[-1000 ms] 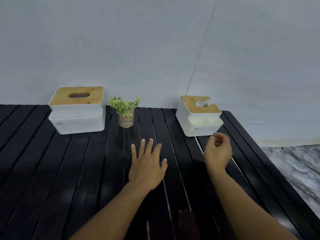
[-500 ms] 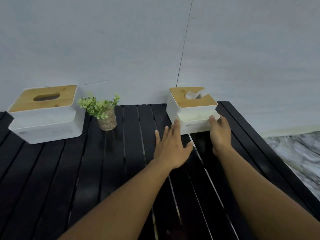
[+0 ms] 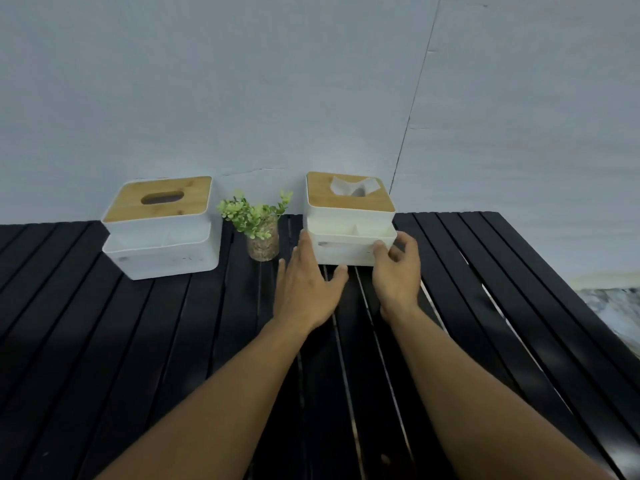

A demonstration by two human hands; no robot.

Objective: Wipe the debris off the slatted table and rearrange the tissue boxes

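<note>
Two white tissue boxes with wooden lids stand at the back of the black slatted table (image 3: 138, 341). The left tissue box (image 3: 161, 230) has an empty slot in its lid. The right tissue box (image 3: 349, 220) has a tissue sticking out of its lid. My right hand (image 3: 398, 268) grips that box's front right corner, thumb on the front face and fingers curled round the side. My left hand (image 3: 306, 282) lies flat with straight fingers against the box's left front corner.
A small green plant in a glass jar (image 3: 261, 230) stands between the two boxes, close to my left hand. A grey wall runs right behind them. The table's right edge (image 3: 561, 289) drops off to a marbled floor.
Both hands have moved forward to the right tissue box. My right hand has curled round its corner and my left hand has come up against its left side.
</note>
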